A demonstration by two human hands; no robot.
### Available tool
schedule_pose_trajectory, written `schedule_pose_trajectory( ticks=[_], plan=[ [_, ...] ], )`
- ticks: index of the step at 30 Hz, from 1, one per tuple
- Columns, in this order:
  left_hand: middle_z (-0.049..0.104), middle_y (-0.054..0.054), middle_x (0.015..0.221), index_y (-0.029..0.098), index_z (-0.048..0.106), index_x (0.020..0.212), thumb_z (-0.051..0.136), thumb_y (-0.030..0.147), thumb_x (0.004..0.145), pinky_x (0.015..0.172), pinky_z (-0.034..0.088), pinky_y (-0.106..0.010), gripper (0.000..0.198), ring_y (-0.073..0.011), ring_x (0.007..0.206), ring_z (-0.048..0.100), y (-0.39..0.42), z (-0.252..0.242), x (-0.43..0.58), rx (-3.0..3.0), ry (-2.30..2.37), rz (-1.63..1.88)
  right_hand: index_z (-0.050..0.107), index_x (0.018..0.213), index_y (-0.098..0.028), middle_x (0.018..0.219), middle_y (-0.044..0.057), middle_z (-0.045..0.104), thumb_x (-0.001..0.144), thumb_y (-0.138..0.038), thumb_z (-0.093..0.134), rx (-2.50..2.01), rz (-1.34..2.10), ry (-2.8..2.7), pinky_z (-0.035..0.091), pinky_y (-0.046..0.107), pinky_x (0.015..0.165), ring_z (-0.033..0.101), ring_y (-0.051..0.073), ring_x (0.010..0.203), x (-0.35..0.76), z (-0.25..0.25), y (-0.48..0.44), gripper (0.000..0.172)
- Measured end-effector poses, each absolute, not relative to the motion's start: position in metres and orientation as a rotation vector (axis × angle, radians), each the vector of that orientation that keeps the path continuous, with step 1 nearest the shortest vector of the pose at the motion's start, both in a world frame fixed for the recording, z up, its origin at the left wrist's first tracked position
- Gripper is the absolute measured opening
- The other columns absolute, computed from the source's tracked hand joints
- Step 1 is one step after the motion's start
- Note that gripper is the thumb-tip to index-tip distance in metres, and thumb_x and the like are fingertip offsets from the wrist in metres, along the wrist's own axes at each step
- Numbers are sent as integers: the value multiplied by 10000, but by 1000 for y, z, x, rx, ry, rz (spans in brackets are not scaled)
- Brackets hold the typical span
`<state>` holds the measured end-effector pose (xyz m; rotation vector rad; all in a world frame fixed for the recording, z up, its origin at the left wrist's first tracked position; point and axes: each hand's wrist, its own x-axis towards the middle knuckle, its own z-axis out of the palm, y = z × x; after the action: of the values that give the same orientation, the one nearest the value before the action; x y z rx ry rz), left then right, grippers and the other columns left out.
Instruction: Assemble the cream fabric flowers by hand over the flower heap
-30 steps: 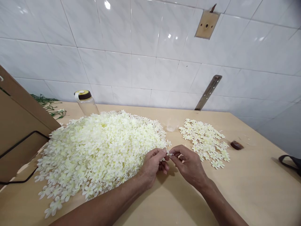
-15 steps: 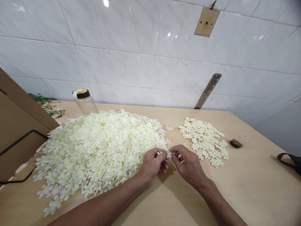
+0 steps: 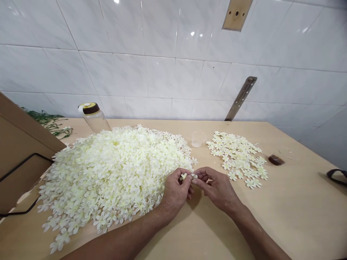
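My left hand (image 3: 175, 193) and my right hand (image 3: 217, 187) meet at the fingertips over the wooden table (image 3: 284, 216). Both pinch small cream fabric flower pieces (image 3: 187, 176) between thumb and fingers. To the left lies a large heap of the same cream flowers (image 3: 108, 177), touching my left hand. A smaller, flatter patch of flowers (image 3: 238, 159) lies to the right of my right hand.
A clear bottle with a brown and yellow cap (image 3: 93, 115) stands behind the heap. A small clear cup (image 3: 197, 139) sits between the piles. A brown lid (image 3: 275, 159), a cardboard box (image 3: 18, 151), green stems (image 3: 51, 122) and a black strap (image 3: 337, 177) are around. White tiled wall behind.
The flower between my fingers has turned and come apart slightly, with a piece now at my left fingertips. The camera tipped down a little; both hands stay in place.
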<state>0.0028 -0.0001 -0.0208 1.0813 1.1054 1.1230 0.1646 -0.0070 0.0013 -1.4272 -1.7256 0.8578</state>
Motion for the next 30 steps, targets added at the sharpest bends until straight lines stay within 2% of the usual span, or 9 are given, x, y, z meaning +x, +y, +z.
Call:
schedule_pose_trajectory(
  ticks=[6,11,15,22,27,30],
  plan=[
    [584,28,466,164,639,882,657,426,814,393,424,-185,272,-97,370,501,-1,-18,3,1083,1111,1105,707,935,-211,831,34,691,910,-461,603,-1432,933,-1676,484,247,507,566,130,569,167,5,-5,272],
    [583,26,489,159,632,887,658,445,818,405,431,-194,296,-98,387,504,-1,-15,3,1060,1069,1089,668,866,-195,641,-21,579,911,-502,585,-1400,1201,-1535,440,230,474,503,105,484,171,10,-4,321],
    [583,20,493,153,620,869,634,473,837,405,423,-194,322,-95,387,497,-1,-12,3,1065,1044,1085,645,837,-189,586,-38,529,908,-508,587,-1424,1202,-1503,405,221,462,495,103,472,173,7,-3,332],
    [588,33,495,162,599,1007,653,470,835,414,438,-204,357,-112,397,524,-2,-14,1,1122,1025,1062,637,819,-181,570,-46,509,891,-528,612,-1354,1282,-1459,357,214,447,471,91,459,169,9,-4,355],
    [583,21,494,162,614,850,633,495,845,415,425,-196,334,-98,395,506,-4,-12,0,1135,1014,1066,622,794,-168,567,-44,516,883,-564,610,-1283,1410,-1389,356,214,448,448,80,447,168,12,-5,405],
    [581,20,495,159,621,830,630,495,848,417,424,-196,336,-97,399,505,-5,-12,0,1132,1016,1055,618,802,-173,573,-44,519,870,-590,612,-1268,1478,-1350,367,214,444,436,83,453,168,12,-5,422]
  ],
)
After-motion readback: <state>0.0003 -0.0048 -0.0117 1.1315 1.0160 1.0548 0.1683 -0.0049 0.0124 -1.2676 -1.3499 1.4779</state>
